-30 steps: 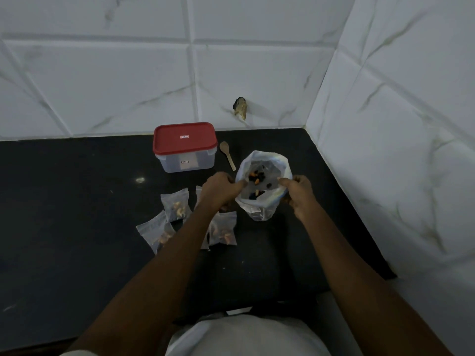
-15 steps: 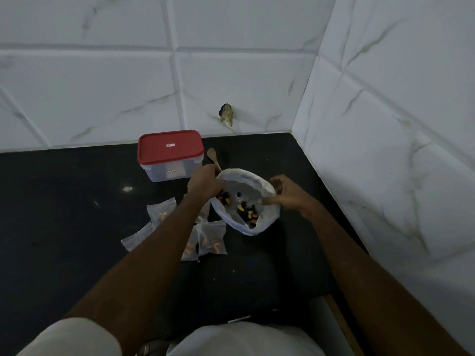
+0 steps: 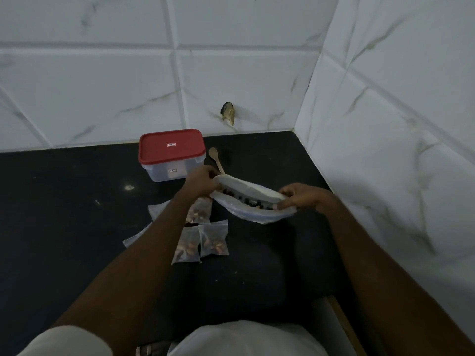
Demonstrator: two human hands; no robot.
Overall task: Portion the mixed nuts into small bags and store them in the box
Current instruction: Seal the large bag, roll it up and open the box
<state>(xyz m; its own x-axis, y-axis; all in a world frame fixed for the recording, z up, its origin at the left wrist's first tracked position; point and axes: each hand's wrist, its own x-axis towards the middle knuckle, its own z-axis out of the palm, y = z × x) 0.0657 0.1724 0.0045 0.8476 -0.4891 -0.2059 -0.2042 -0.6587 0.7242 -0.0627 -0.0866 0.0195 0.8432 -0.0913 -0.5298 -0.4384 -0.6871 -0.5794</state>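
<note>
A large clear bag of mixed nuts [image 3: 259, 213] rests on the black counter, its mouth stretched into a narrow slit with dark nuts showing inside. My left hand [image 3: 203, 182] pinches the left end of the mouth and my right hand [image 3: 299, 196] pinches the right end. Several small filled bags [image 3: 213, 240] lie flat on the counter just below my left forearm, partly hidden by it. The clear box with a red lid [image 3: 171, 154] stands shut behind my left hand.
A wooden spoon [image 3: 216, 159] lies between the box and the big bag. White tiled walls [image 3: 385, 124] close the back and right sides. The black counter [image 3: 64, 214] stretches left. A chipped hole [image 3: 228, 113] marks the back wall.
My hands have drawn apart, pulling the big bag's round open mouth into a flat narrow slit and lowering it toward the counter. The camera has come closer.
</note>
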